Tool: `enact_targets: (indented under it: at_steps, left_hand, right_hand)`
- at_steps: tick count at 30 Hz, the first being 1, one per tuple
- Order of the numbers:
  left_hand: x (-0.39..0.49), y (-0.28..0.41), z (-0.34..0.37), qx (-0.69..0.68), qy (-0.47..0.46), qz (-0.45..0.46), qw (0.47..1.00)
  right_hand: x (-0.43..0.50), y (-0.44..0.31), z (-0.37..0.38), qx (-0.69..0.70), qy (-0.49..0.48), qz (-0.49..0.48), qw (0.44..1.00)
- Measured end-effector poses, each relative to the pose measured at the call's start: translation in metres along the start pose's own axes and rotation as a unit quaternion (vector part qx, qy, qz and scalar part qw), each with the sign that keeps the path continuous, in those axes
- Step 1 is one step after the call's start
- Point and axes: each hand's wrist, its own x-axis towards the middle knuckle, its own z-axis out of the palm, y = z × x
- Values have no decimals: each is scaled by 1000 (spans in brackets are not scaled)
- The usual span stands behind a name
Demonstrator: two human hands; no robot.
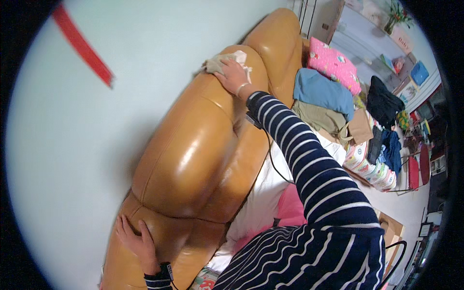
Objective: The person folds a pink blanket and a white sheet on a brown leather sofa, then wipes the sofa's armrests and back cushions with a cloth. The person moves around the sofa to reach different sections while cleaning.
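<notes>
A tan leather sofa (174, 156) with glossy, padded back cushions runs diagonally before me. Along the top of its backrest, toward the far end, my right hand (233, 76) presses a crumpled beige and pale-pink cloth (219, 64) against the leather. The cloth is partly hidden under my fingers. Lower down, my left hand (136, 241) rests flat on the near backrest cushion, fingers somewhat spread and holding nothing. A seam between two cushions lies just above it.
A pale wall with a red strip (83, 45) stands behind the sofa. Folded blue cloth (322, 90), a pink printed pillow (334, 64) and other clothes are piled at the far end. White bedding (261, 195) lies below the backrest. A black cable (277, 166) hangs from my right sleeve.
</notes>
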Motion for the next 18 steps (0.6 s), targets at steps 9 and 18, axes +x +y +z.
enact_targets:
  at_steps: [9, 18]
  left_hand:
    - [155, 226, 55, -71, -42, 357, 931]
    - [235, 357, 120, 4, -118, 388, 914]
  right_hand:
    - [-25, 39, 1, 105, 45, 1, 993]
    - [-38, 114, 12, 161, 122, 170, 965]
